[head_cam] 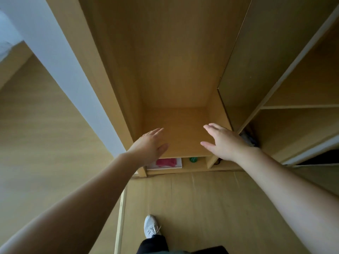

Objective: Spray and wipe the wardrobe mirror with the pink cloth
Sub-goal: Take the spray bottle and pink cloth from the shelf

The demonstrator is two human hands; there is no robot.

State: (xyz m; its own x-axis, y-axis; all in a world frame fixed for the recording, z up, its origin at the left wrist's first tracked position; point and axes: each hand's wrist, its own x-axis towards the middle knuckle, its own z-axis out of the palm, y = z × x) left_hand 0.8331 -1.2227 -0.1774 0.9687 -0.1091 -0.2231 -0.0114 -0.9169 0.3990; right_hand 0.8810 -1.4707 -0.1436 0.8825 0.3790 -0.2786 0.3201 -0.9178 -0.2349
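Hands reach forward side by side with bare forearms. The left hand point(149, 146) and the right hand point(222, 142) both have straight, loosely spread fingers and hold nothing, poised over the front edge of a wooden shelf point(183, 129) inside the open wardrobe point(174, 52). Whether they touch the shelf cannot be told. Just below the left hand, in the low compartment under the shelf, the pink cloth point(166, 162) lies on a white tray point(177, 167). A green-topped object point(193, 159) stands beside it. A white shoe point(151, 226) rests on the floor point(201, 198).
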